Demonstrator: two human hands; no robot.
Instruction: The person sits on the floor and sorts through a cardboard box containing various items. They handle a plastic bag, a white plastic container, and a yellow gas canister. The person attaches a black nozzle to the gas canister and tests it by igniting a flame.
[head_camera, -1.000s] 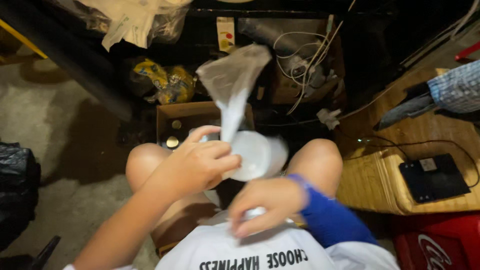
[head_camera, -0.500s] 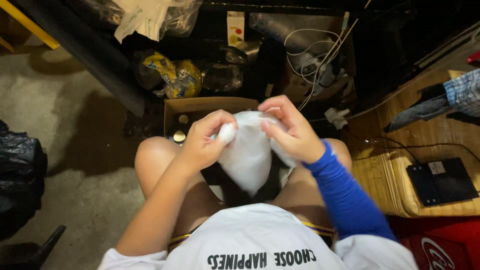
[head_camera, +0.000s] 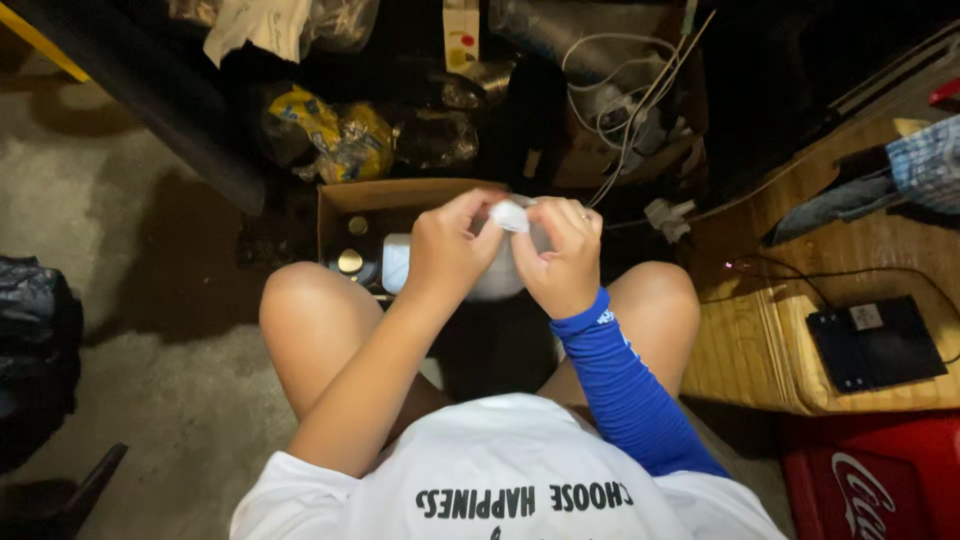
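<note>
Both hands pinched on one white plastic bag, held over the cardboard box.

My left hand (head_camera: 445, 250) and right hand (head_camera: 562, 262), fingers closed, grip the white plastic bag (head_camera: 508, 216) between them at its bunched top; its body hangs down, away from me. Cardboard box (head_camera: 340, 200) just beyond, between my knees; gold-capped bottle (head_camera: 350, 261) inside it, left of the bag.
</note>
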